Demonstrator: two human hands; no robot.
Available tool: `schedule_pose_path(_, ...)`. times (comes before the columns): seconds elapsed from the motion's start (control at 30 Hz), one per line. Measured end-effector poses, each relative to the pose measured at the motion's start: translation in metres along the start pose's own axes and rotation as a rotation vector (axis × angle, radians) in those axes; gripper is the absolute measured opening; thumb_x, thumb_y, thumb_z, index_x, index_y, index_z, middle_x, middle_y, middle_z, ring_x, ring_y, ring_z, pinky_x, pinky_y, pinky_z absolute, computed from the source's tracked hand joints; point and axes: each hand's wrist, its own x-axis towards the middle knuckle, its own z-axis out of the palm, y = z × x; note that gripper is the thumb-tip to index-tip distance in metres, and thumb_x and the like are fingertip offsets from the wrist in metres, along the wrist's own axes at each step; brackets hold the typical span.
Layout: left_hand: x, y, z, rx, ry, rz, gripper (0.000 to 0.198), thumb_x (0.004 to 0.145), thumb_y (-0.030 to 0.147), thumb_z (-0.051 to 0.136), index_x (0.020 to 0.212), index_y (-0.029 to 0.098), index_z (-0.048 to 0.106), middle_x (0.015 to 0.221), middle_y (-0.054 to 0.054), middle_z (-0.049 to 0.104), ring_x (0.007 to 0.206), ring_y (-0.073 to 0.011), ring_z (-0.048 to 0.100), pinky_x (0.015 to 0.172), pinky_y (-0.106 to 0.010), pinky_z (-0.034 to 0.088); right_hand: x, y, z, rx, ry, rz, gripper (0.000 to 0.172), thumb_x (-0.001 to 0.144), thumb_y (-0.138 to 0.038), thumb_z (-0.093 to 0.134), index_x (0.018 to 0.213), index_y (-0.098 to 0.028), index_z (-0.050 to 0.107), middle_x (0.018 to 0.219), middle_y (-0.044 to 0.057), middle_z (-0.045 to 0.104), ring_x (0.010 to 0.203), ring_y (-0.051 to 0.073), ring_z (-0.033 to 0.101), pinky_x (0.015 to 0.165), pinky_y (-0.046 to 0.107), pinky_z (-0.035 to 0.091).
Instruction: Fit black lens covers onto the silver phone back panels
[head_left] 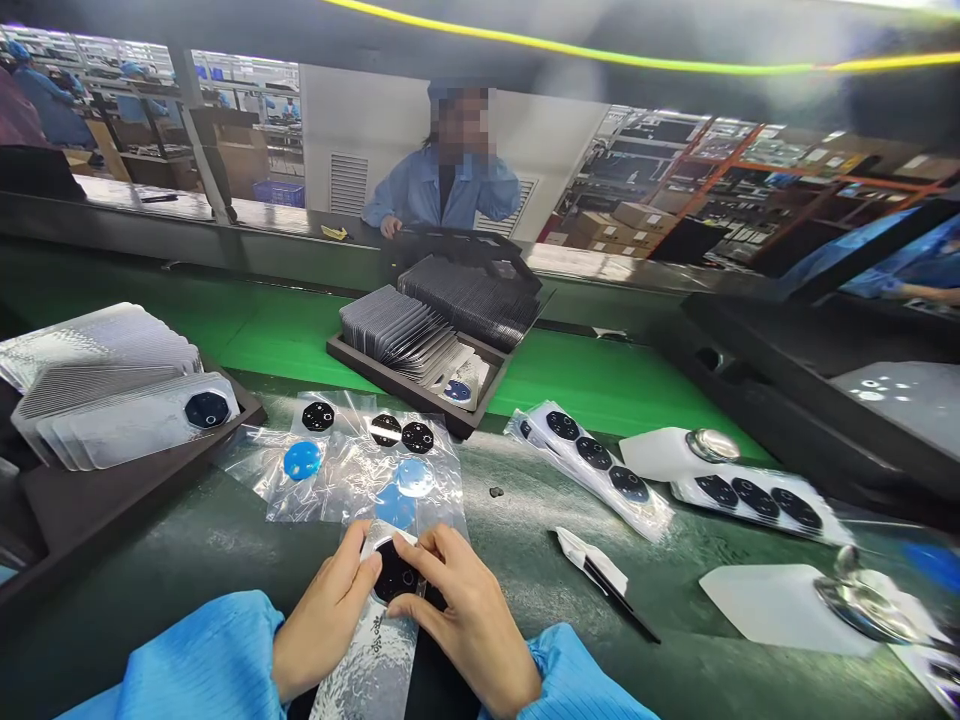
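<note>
A silvery phone back panel (369, 665) lies lengthwise before me, with a black round camera lens cover (395, 575) at its far end. My left hand (321, 618) grips the panel's left edge, thumb near the cover. From the other side, my right hand (474, 612) pinches the lens cover between thumb and fingers. Whether the cover is fully seated on the panel cannot be told. Just beyond my hands lie clear plastic sheets (255, 465) carrying several black lens covers (318, 416) and blue round films (303, 461).
Silvery panels (105, 345) fill a dark tray (142, 500) at left. Another panel tray (412, 375) stands on the green belt (600, 375). At right are bagged lens covers (594, 453), black tweezers (622, 600) and metal-topped dispensers (712, 446). A co-worker (442, 185) sits opposite.
</note>
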Motion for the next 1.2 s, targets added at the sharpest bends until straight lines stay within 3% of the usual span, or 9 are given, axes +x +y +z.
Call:
schedule_pose_path(0.17,-0.001,0.003,0.000,0.055,-0.017,0.019,0.035,0.100,0.040,0.036,0.131,0.027,0.043,0.111,-0.003,0.061,0.102,-0.0220,0.055,0.090,-0.031,0.039,-0.001,-0.002,0.001,-0.011,0.020,0.002,0.058,0.067,-0.018,0.085,0.118,-0.022,0.057,0.085,0.002,0.052,0.074,0.019,0.053,0.060,0.031,0.051)
schedule_pose_path(0.37,0.002,0.011,0.001,0.022,-0.086,0.083,0.028,0.098,0.045,0.040,0.116,0.024,0.045,0.094,-0.001,0.059,0.088,-0.0188,0.055,0.088,-0.031,0.042,-0.001,-0.001,0.003,-0.005,0.053,-0.016,0.062,0.065,-0.016,0.086,0.119,-0.020,0.057,0.086,0.003,0.053,0.074,0.019,0.053,0.060,0.030,0.051)
schedule_pose_path(0.67,0.007,-0.003,-0.002,0.007,-0.061,0.106,0.033,0.098,0.042,0.040,0.124,0.023,0.049,0.100,-0.002,0.063,0.088,-0.0188,0.057,0.082,-0.029,0.043,0.002,0.004,0.004,0.015,0.069,-0.033,0.056,0.062,-0.025,0.088,0.111,-0.018,0.061,0.080,0.000,0.049,0.069,0.017,0.051,0.056,0.028,0.047)
schedule_pose_path(0.9,0.008,0.005,-0.003,0.011,-0.071,0.131,0.032,0.099,0.037,0.039,0.127,0.023,0.047,0.124,-0.004,0.057,0.115,-0.0215,0.050,0.093,-0.029,0.040,0.003,0.007,0.005,0.077,0.051,-0.019,0.055,0.063,-0.032,0.087,0.109,-0.018,0.060,0.081,0.000,0.048,0.072,0.017,0.052,0.059,0.028,0.047)
schedule_pose_path(1.07,0.008,0.007,-0.004,-0.039,-0.078,0.109,0.031,0.099,0.039,0.040,0.125,0.024,0.047,0.120,-0.003,0.057,0.108,-0.0203,0.051,0.093,-0.031,0.039,0.004,0.007,0.002,0.092,0.051,-0.025,0.052,0.066,-0.032,0.085,0.109,-0.018,0.060,0.081,0.000,0.047,0.073,0.018,0.052,0.060,0.028,0.047)
schedule_pose_path(1.2,0.007,0.015,-0.005,-0.166,-0.184,0.091,0.027,0.094,0.037,0.054,0.117,0.025,0.048,0.107,-0.001,0.057,0.099,-0.0184,0.052,0.092,-0.032,0.040,0.004,0.007,0.000,0.097,0.073,-0.043,0.047,0.073,-0.036,0.080,0.111,-0.017,0.060,0.081,0.001,0.045,0.071,0.017,0.050,0.059,0.028,0.046)
